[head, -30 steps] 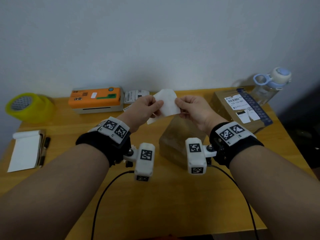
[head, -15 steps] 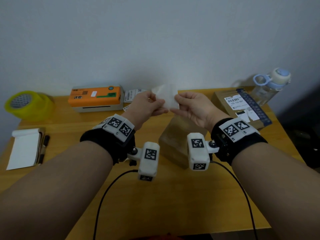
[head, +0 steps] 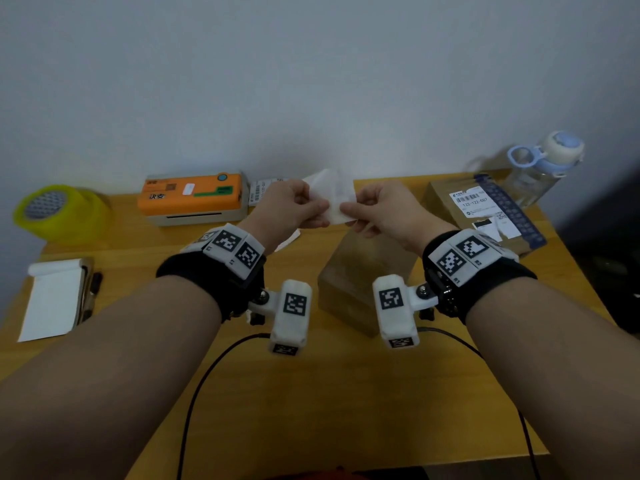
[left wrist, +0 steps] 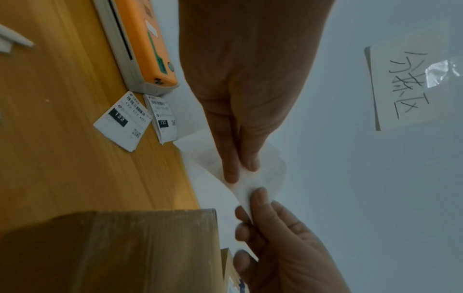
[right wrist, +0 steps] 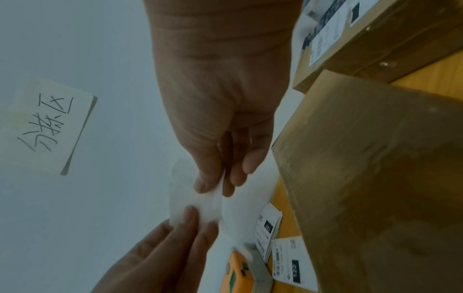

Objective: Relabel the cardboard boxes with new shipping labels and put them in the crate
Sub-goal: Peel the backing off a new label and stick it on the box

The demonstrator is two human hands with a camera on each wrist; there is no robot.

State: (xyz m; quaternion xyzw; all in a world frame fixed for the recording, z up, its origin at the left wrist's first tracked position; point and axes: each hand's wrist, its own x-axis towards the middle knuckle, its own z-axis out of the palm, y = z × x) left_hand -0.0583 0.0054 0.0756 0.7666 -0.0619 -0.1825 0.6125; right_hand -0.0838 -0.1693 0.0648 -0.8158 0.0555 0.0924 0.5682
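Note:
Both hands hold a white shipping label [head: 333, 195] in the air above the table's far middle. My left hand [head: 297, 206] pinches its left edge between thumb and fingers, and my right hand [head: 375, 210] pinches the right edge. In the left wrist view the label [left wrist: 260, 178] curves between the two pinches, and its blank side faces the right wrist view [right wrist: 200, 208]. A plain cardboard box [head: 363, 271] stands on the table just below and in front of the hands. A second cardboard box [head: 485, 216] with a printed label lies flat at the back right.
An orange label printer [head: 194, 197] sits at the back left, with loose printed labels [left wrist: 125, 119] beside it. A yellow tape roll [head: 57, 211] and a notepad [head: 52, 299] with a pen lie at the left. A water bottle [head: 543, 168] stands at the back right corner.
Both hands have risen slightly and drawn closer together on the label, which now shows less of itself above the fingers. The boxes have not moved.

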